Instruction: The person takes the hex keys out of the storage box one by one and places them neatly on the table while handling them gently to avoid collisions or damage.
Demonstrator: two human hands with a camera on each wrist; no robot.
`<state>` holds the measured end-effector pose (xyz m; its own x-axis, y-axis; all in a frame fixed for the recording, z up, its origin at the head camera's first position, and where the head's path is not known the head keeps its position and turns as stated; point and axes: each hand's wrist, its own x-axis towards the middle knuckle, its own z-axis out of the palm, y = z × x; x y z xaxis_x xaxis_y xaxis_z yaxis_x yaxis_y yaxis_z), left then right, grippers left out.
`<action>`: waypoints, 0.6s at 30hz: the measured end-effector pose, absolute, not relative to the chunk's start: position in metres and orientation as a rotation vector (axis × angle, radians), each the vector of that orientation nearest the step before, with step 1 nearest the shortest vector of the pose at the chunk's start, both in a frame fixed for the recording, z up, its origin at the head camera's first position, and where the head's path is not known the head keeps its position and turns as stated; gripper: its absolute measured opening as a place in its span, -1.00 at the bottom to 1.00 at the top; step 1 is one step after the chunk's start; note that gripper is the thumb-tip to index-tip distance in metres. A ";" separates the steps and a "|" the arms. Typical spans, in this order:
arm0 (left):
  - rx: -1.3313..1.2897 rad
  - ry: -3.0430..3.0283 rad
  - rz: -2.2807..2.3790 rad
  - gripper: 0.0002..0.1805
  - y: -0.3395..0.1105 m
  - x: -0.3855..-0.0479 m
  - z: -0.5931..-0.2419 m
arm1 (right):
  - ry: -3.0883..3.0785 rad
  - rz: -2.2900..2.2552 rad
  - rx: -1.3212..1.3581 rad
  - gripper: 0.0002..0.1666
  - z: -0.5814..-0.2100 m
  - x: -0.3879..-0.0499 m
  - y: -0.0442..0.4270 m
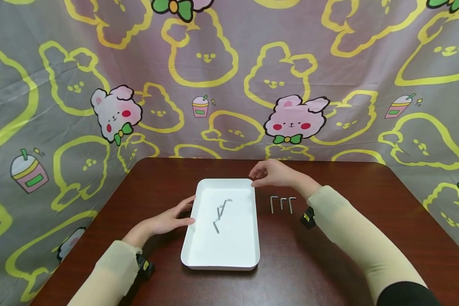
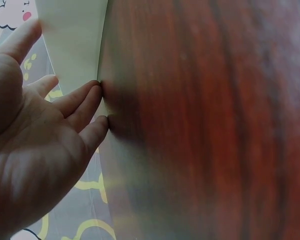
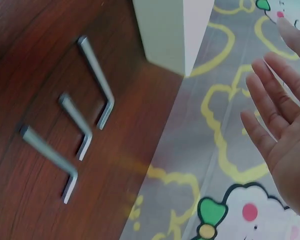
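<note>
A white rectangular tray (image 1: 237,244) lies lengthwise on the table, with a few L-shaped hex keys (image 1: 216,228) clustered in a slanting line inside. My left hand (image 1: 166,221) is at the tray's left side, fingers extended; in the left wrist view, fingertips (image 2: 101,85) rest by its outer wall. Beside the far right corner of the tray is my right hand (image 1: 276,173), its fingers loosely bent and holding nothing. Three more silver hex keys (image 1: 272,205) lie in a row to the tray's right, long arms side by side, also seen as metal keys (image 3: 76,116) in the right wrist view.
The dark reddish-brown wooden table (image 1: 222,289) carries the tray and the loose keys. Behind it and along both sides hangs a grey-pink curtain (image 1: 229,97) with yellow outlines and rabbit prints. Each wrist wears a small black device (image 1: 307,217).
</note>
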<state>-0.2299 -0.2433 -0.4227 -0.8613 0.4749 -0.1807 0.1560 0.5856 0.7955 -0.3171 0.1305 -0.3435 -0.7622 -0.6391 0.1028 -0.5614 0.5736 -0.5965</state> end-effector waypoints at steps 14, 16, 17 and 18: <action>0.508 2.439 1.178 -0.10 -0.243 -0.230 -0.423 | 2.617 -0.836 -1.143 -0.51 -0.362 -0.313 0.086; 0.503 2.439 1.178 -0.11 -0.243 -0.231 -0.423 | 2.611 -0.809 -1.121 -0.47 -0.364 -0.311 0.081; 0.502 2.439 1.180 -0.11 -0.243 -0.231 -0.424 | 2.607 -0.803 -1.116 -0.46 -0.365 -0.310 0.078; 0.501 2.439 1.182 -0.11 -0.243 -0.231 -0.424 | 2.601 -0.800 -1.114 -0.46 -0.367 -0.310 0.075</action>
<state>-0.2307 -0.2435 -0.4237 -0.8628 0.4714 -0.1827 0.1487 0.5820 0.7994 -0.3099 0.0755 -0.3666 -0.6957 -0.7178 0.0272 -0.6091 0.5694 -0.5521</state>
